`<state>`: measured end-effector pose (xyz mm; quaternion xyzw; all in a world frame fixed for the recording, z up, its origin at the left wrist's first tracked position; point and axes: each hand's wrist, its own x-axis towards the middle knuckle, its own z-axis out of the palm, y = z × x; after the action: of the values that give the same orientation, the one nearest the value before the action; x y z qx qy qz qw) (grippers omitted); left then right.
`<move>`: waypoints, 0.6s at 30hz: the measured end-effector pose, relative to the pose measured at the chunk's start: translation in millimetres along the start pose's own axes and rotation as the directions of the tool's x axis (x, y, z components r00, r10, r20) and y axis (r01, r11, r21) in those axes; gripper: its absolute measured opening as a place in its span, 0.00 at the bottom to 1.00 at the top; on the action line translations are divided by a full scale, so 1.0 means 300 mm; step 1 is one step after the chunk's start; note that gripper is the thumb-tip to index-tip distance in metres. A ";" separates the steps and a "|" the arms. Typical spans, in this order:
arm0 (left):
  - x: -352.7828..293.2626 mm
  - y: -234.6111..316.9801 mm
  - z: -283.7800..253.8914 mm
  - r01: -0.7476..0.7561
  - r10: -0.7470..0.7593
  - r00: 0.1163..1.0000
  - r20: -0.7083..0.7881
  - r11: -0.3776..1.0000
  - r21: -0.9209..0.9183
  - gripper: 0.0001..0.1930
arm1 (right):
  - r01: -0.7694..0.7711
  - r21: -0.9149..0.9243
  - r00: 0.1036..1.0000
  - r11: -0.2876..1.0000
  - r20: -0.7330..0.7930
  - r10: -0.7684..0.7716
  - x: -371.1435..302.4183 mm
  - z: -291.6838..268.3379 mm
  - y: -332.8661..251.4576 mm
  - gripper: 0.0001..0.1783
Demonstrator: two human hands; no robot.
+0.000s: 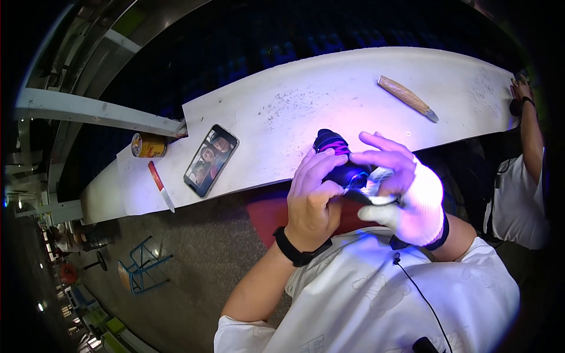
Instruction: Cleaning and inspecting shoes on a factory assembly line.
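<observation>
A small black shoe [341, 174] with pink-purple laces is held up at the near edge of the white work table [282, 88]. Its laced toe points away from me. My left hand [315, 197] is closed round the shoe's left side, thumb toward the opening. My right hand [406, 191], in a white glove that leaves some fingers bare, is at the shoe's right side by the opening. Its thumb and forefinger are stretched apart. Something whitish shows between that hand and the shoe; I cannot make out whether it is glove or lining. Bright bluish light falls on both hands.
On the table lie a wooden-handled knife [407, 97], a phone [212, 160] showing a picture, and a red-handled knife [160, 185]. A yellow can [149, 145] stands by a white metal beam [100, 109]. Another person's hand [521, 89] is far right. A blue-framed stool [141, 265] stands lower left.
</observation>
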<state>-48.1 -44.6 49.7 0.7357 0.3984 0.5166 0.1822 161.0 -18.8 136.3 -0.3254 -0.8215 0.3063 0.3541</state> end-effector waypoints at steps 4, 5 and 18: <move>0.035 -0.022 0.017 0.061 -0.060 0.982 -0.177 0.998 -0.001 0.25 | 0.250 0.030 0.949 0.968 0.190 -0.252 -0.064 -0.041 -0.025 0.19; 0.038 -0.024 0.011 0.076 -0.073 0.977 -0.198 0.997 0.009 0.26 | 0.255 0.031 0.948 0.966 0.190 -0.256 -0.066 -0.011 -0.007 0.19; -0.017 0.035 -0.054 0.141 -0.146 0.988 -0.041 0.983 -0.121 0.09 | -0.163 0.918 0.920 0.361 0.008 0.393 -0.017 0.190 0.120 0.13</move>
<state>-59.3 -57.4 60.2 0.6799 0.4235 0.5429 0.2521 130.6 -16.6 76.0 -0.2475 -0.4141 0.7187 0.5008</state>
